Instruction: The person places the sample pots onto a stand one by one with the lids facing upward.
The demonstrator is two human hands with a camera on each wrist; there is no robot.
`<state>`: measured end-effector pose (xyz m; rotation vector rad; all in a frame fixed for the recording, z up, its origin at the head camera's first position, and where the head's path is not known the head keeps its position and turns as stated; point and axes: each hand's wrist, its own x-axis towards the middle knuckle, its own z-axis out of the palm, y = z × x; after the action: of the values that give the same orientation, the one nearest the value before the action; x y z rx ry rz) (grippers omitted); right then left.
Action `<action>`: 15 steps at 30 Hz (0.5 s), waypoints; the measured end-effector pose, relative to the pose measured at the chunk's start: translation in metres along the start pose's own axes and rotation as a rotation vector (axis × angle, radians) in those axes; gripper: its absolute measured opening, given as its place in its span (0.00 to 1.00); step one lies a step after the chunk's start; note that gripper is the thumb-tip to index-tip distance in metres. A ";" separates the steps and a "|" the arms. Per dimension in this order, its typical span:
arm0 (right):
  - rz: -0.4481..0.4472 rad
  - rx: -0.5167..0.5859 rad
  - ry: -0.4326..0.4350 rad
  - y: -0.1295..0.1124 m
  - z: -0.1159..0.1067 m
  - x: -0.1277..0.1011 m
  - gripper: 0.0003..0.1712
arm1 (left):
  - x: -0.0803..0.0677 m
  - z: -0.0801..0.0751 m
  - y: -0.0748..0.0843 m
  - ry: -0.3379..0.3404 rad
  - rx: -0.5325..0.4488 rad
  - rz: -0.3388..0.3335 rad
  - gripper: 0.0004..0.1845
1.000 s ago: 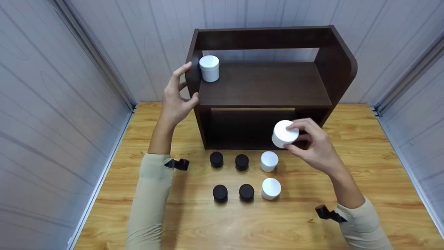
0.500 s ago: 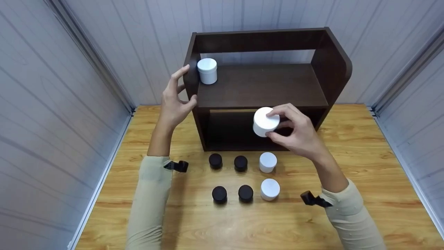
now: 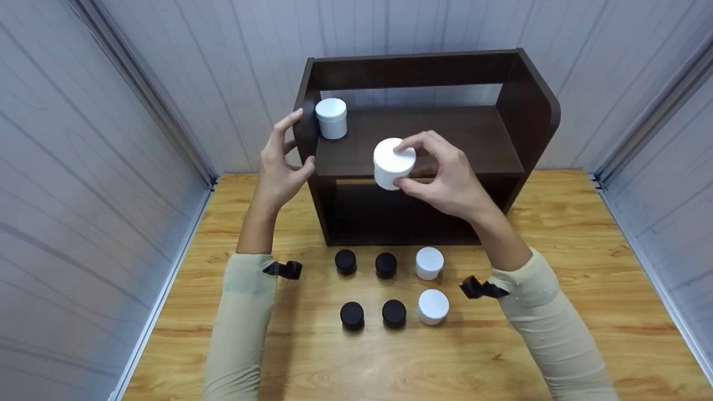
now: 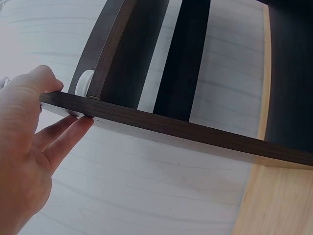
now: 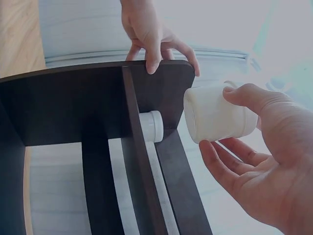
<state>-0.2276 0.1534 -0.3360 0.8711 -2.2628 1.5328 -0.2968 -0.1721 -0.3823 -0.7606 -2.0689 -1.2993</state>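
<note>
Hands, head view: right hand (image 3: pixel 451 181) pinches a white jar (image 3: pixel 394 162) by its lid rim and side, mid-frame, just in front of the upper shelf board (image 3: pixel 445 139) of the dark shelf unit (image 3: pixel 529 117); left hand (image 3: pixel 281 167) grips the unit's left side panel, fingers hooked over its front edge.
Shelf, head view: second white jar (image 3: pixel 332 117) stands at the upper left of the board, against the side panel.
Desk, head view: four black jars (image 3: pixel 345 261) and two white ones (image 3: pixel 429 263) stand in two rows on the desk (image 3: pixel 585 289), lower centre.
Left wrist view: left hand (image 4: pixel 29 147) clasps the panel edge, thumb on top, fingers beneath; only a sliver of the shelved jar (image 4: pixel 85 83) shows.
Right wrist view: held jar (image 5: pixel 217 115) lies tilted between thumb and fingertips, right of centre.
Risk, grip: fingertip hold is light, so the jar may slip.
Risk, board edge: tilted base may catch it and tip.
Risk, neighbour: setting down too far left may knock the standing jar.
</note>
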 end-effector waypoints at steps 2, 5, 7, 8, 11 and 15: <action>0.013 0.019 0.009 0.000 0.003 0.008 0.27 | 0.000 0.000 0.000 -0.001 0.002 0.000 0.39; 0.040 0.037 0.029 0.001 0.008 0.018 0.28 | 0.000 0.001 0.000 -0.006 0.004 -0.003 0.39; 0.057 0.052 0.045 0.003 0.012 0.024 0.27 | 0.000 0.001 0.000 -0.006 0.007 -0.005 0.39; 0.062 0.060 0.050 0.005 0.014 0.028 0.27 | 0.000 0.001 0.000 -0.005 0.008 -0.006 0.39; 0.070 0.073 0.068 0.008 0.023 0.036 0.27 | 0.000 0.001 -0.001 -0.002 0.014 -0.009 0.39; 0.070 0.061 0.092 0.012 0.035 0.045 0.27 | 0.001 0.000 0.000 -0.002 0.018 -0.012 0.39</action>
<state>-0.2663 0.1101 -0.3356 0.7281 -2.2139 1.6445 -0.2979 -0.1717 -0.3820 -0.7433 -2.0868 -1.2851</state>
